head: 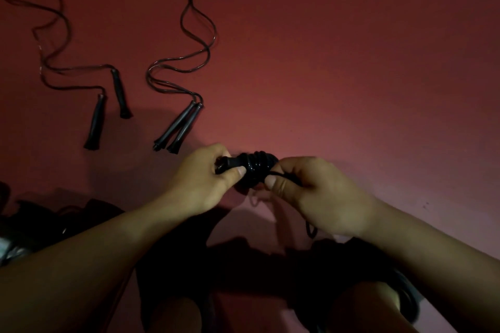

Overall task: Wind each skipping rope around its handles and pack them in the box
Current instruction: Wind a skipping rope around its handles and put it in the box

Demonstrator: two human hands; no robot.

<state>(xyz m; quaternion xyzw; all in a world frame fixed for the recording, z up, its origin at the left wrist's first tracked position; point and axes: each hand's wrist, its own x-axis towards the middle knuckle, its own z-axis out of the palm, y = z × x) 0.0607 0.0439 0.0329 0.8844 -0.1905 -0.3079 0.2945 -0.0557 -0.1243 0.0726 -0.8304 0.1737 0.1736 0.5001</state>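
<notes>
A black skipping rope bundle point(253, 167) is held over the red floor in the middle of the view, its cord coiled thickly around the handles. My left hand point(201, 178) grips the bare handle end on the left. My right hand point(311, 194) pinches the loose cord end at the bundle's right side; a short loop hangs below that hand. Two unwound ropes lie on the floor: one with parted black handles point(107, 109) at far left, one with handles side by side point(178, 127) left of centre. Their cords snake away toward the top edge.
The red floor point(351, 62) stretches open to the right and far side. Dark, unclear shapes lie at the lower left point(54, 219) and along the bottom under my forearms. No box can be made out.
</notes>
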